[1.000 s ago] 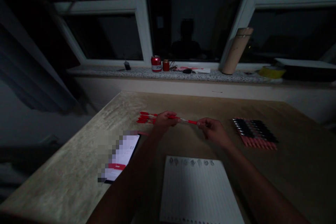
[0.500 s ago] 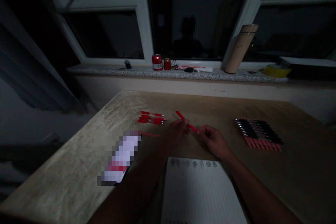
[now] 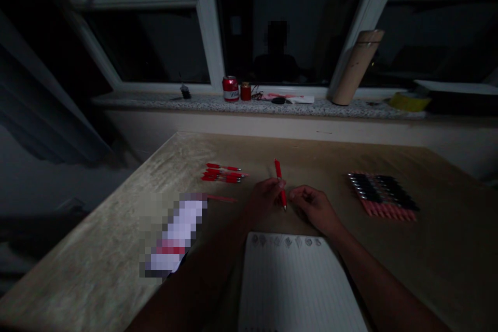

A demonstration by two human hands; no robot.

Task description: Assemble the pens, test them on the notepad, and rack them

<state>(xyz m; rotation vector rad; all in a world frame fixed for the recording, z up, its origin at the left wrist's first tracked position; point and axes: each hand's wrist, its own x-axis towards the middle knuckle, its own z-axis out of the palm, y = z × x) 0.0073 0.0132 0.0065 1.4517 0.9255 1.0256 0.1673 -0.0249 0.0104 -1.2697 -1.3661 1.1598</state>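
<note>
My left hand [image 3: 268, 191] grips a red pen [image 3: 278, 170] around its middle, just above the table. The pen stands nearly upright in view, its red end at the top and its metal tip toward me. Close by on the right is my right hand [image 3: 313, 205], its fingers curled and pinched, apart from the pen. Whatever those fingertips hold, if anything, is hidden. Below both hands lies a lined notepad [image 3: 298, 280] with small drawings along its top edge. Several red pens [image 3: 221, 172] lie in a small group to the left.
A phone [image 3: 177, 233] lies at left, near a thin red strip [image 3: 221, 198]. Rows of black and pink pen parts [image 3: 383, 194] sit at right. On the windowsill [image 3: 210, 104] stand a red can [image 3: 231, 89], a small jar [image 3: 246, 91], a tan flask [image 3: 358, 67] and yellow tape [image 3: 409, 101].
The red pen has turned from slanted to nearly upright in my left hand. Its lower end has come away from my right fingertips, and the metal tip now shows.
</note>
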